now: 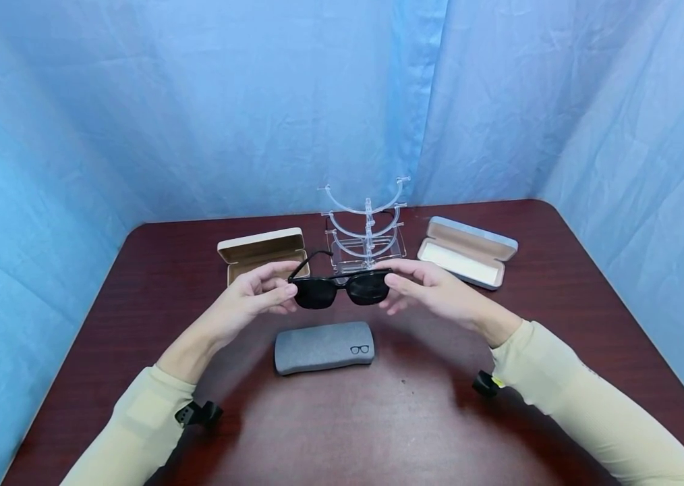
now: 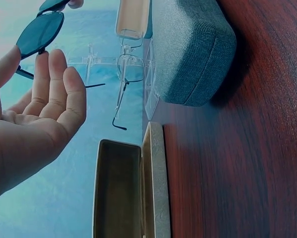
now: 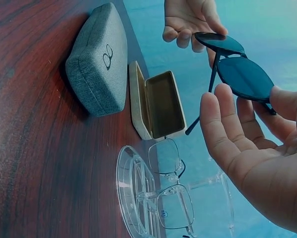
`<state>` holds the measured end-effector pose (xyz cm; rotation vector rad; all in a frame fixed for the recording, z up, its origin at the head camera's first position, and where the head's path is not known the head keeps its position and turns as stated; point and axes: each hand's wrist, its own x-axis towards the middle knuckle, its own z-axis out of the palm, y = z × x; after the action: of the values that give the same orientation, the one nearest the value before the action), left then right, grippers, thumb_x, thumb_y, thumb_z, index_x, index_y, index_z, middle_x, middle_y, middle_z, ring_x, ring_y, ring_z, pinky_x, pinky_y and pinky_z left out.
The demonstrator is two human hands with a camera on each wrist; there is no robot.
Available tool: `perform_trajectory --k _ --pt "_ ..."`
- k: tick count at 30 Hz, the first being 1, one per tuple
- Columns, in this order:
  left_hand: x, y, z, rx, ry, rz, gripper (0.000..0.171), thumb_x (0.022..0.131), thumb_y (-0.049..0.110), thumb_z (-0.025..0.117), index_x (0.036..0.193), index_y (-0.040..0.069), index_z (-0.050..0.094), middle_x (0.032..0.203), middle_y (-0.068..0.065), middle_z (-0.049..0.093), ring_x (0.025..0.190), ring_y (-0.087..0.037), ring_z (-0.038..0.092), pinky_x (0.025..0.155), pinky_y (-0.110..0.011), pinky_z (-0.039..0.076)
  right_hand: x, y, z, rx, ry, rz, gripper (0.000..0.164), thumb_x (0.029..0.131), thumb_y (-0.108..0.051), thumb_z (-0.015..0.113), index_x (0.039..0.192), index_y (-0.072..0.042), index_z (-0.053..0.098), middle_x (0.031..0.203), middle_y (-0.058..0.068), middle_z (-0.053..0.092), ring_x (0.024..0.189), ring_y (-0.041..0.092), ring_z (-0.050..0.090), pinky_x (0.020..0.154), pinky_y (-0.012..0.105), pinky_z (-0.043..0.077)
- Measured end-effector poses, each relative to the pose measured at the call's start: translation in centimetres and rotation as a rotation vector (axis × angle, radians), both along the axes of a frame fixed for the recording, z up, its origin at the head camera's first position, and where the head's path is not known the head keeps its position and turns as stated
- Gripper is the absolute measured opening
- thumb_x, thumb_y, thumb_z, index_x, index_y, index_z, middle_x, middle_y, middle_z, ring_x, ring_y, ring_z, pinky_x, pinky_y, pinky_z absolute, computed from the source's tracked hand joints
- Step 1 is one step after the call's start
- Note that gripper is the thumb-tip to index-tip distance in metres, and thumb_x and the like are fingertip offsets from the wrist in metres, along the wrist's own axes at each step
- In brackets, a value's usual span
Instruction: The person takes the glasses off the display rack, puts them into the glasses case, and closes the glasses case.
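Observation:
Black sunglasses (image 1: 342, 287) are held up above the table, lenses facing me. My left hand (image 1: 262, 289) pinches their left end between thumb and fingers, and my right hand (image 1: 423, 287) pinches the right end. One temple arm points away toward the back in the head view. Below them on the table lies a closed grey glasses case (image 1: 325, 347) with a small glasses print. Behind the hands stands a clear display stand (image 1: 369, 229) with curved tiers. Thin-framed eyeglasses (image 3: 176, 206) sit low on that stand in the right wrist view.
At the back left an open case (image 1: 262, 246) with a brown inside sits partly behind my left hand. Another open case (image 1: 469, 253), with a pale lining, lies at the back right. Blue curtains (image 1: 257, 101) surround the dark red wooden table (image 1: 378, 432).

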<state>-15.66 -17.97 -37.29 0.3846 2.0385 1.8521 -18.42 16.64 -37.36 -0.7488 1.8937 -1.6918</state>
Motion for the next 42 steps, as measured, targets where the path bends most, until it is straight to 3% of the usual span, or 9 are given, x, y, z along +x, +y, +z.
perform_trajectory --k 5,9,12,16,19,25,42 --pt "0.06 -0.1 -0.11 -0.001 0.011 -0.025 0.051 0.101 0.016 0.065 0.148 0.007 0.05 0.106 -0.014 0.071 0.092 -0.026 0.071 0.093 -0.049 0.056 0.05 -0.16 0.13 0.003 -0.014 -0.012 0.04 0.109 -0.021 0.051 0.145 -0.005 0.052 0.123 0.019 0.067 0.099 0.034 0.069 0.087 0.049 0.059" --pt "0.2 -0.06 -0.05 0.013 0.016 -0.06 0.049 0.101 0.016 0.064 0.147 0.007 0.052 0.11 -0.015 0.071 0.091 -0.024 0.071 0.092 -0.049 0.056 0.1 -0.23 0.11 0.013 -0.007 -0.036 0.038 0.109 -0.022 0.052 0.144 -0.008 0.054 0.13 0.016 0.063 0.107 0.033 0.066 0.088 0.057 0.056" --pt "0.36 -0.09 0.06 0.026 0.012 -0.082 0.047 0.102 0.016 0.064 0.146 0.007 0.053 0.114 -0.015 0.071 0.093 -0.027 0.071 0.092 -0.047 0.057 0.23 -0.27 0.17 0.038 0.036 -0.058 0.037 0.108 -0.023 0.053 0.142 -0.01 0.056 0.134 0.012 0.057 0.109 0.032 0.063 0.087 0.06 0.055" --pt "0.56 -0.23 0.21 0.042 -0.002 -0.122 0.045 0.103 0.016 0.061 0.146 0.007 0.054 0.122 -0.015 0.069 0.099 -0.038 0.068 0.092 -0.043 0.057 0.34 -0.25 0.3 0.072 0.086 -0.072 0.034 0.108 -0.023 0.053 0.14 -0.012 0.057 0.133 0.01 0.053 0.096 0.034 0.066 0.086 0.055 0.057" --pt "0.63 -0.3 0.25 0.046 -0.004 -0.153 0.044 0.104 0.018 0.06 0.146 0.007 0.053 0.127 -0.015 0.066 0.101 -0.04 0.067 0.093 -0.04 0.056 0.35 -0.15 0.39 0.099 0.1 -0.074 0.034 0.108 -0.024 0.053 0.14 -0.014 0.057 0.128 0.01 0.058 0.09 0.035 0.068 0.087 0.05 0.057" --pt "0.68 -0.28 0.18 0.049 -0.015 -0.188 0.044 0.105 0.02 0.059 0.147 0.008 0.053 0.125 -0.017 0.065 0.097 -0.029 0.069 0.096 -0.044 0.055 0.42 0.11 0.53 0.118 0.062 -0.071 0.037 0.107 -0.027 0.054 0.143 -0.016 0.058 0.116 0.011 0.071 0.092 0.034 0.069 0.087 0.05 0.055" --pt "0.4 -0.46 -0.25 0.105 -0.049 -0.25 0.043 0.107 0.018 0.053 0.149 0.01 0.051 0.126 -0.018 0.063 0.095 -0.032 0.068 0.096 -0.044 0.054 0.39 0.14 0.77 0.074 0.058 -0.015 0.035 0.106 -0.02 0.057 0.14 -0.009 0.06 0.118 0.012 0.071 0.088 0.033 0.069 0.085 0.051 0.057"
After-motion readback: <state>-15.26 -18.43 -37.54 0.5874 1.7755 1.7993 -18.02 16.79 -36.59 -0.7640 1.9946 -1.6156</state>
